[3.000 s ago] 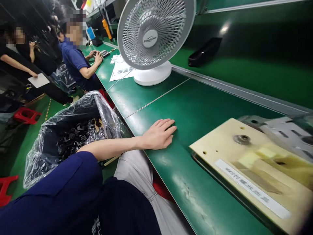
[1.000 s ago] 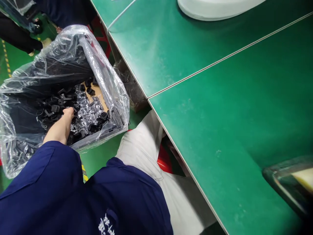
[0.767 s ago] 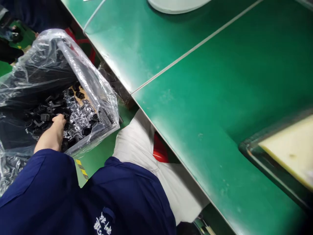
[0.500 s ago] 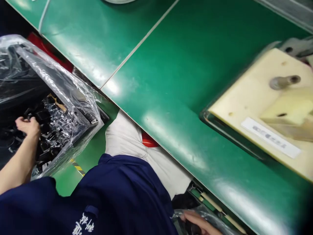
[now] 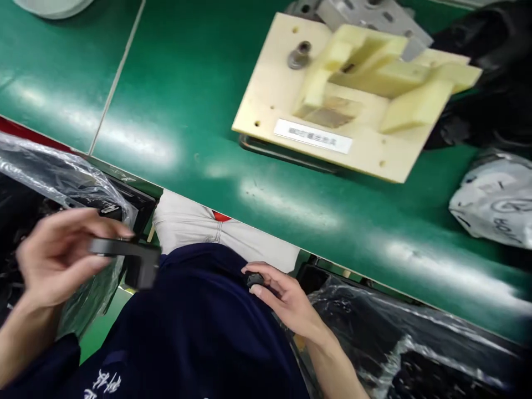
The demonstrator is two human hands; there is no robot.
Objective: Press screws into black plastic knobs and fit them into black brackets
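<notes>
My left hand (image 5: 68, 252) is closed on a black angled plastic part (image 5: 139, 261), blurred by motion, above the edge of the left plastic-lined bin (image 5: 75, 172). In front of my shirt, my right hand (image 5: 286, 296) pinches a small dark plastic piece (image 5: 252, 279) between thumb and fingers. To its right stands another plastic-lined bin (image 5: 357, 310) with black parts in it. A cream fixture (image 5: 257, 105) with raised yellow blocks and a white label sits on the green table, apart from both hands.
The green table (image 5: 187, 111) runs across in front of me, with a seam on its left. A white wrapped bundle (image 5: 494, 199) lies at the right. Dark objects (image 5: 490, 72) stand behind the fixture, and a round white item (image 5: 56, 4) at the upper left.
My left hand has come up out of the left bin with the black angled part. My right hand has risen from the right bin with the small piece. The view has swung right.
</notes>
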